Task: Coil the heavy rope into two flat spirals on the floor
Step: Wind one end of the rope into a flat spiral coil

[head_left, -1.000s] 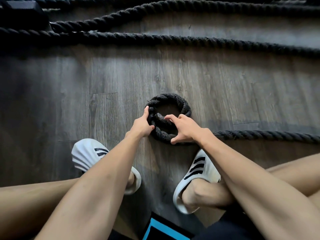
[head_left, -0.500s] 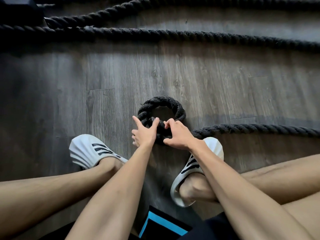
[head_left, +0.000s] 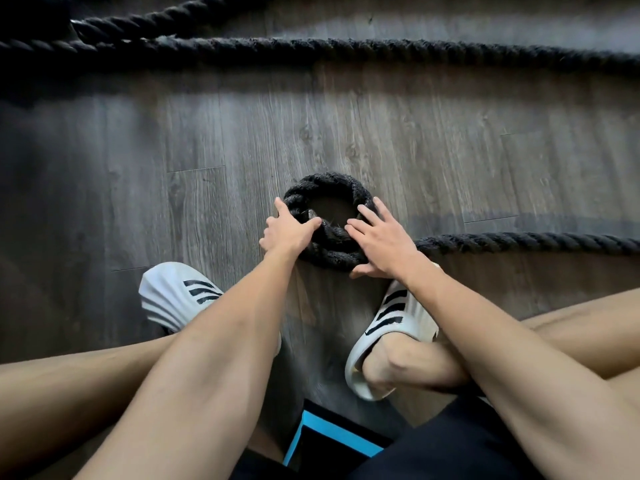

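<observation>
Thick black rope (head_left: 346, 51) crosses a grey wood-plank floor (head_left: 450, 150).

My left slipper (head_left: 173, 299) is white with three black stripes, toe pointing up and left. My right slipper (head_left: 398, 323) matches it, with my bare heel showing at its open back. Between my bare legs lies a black mat (head_left: 332, 434) with a blue edge. My shorts (head_left: 450, 445) are black.

Indoor workout space, probably a gym or home training room, thick black battle rope (head_left: 346, 51) laid across grey wood-look plank floor (head_left: 450, 150), white striped slippers (head_left: 173, 299) worn.
</observation>
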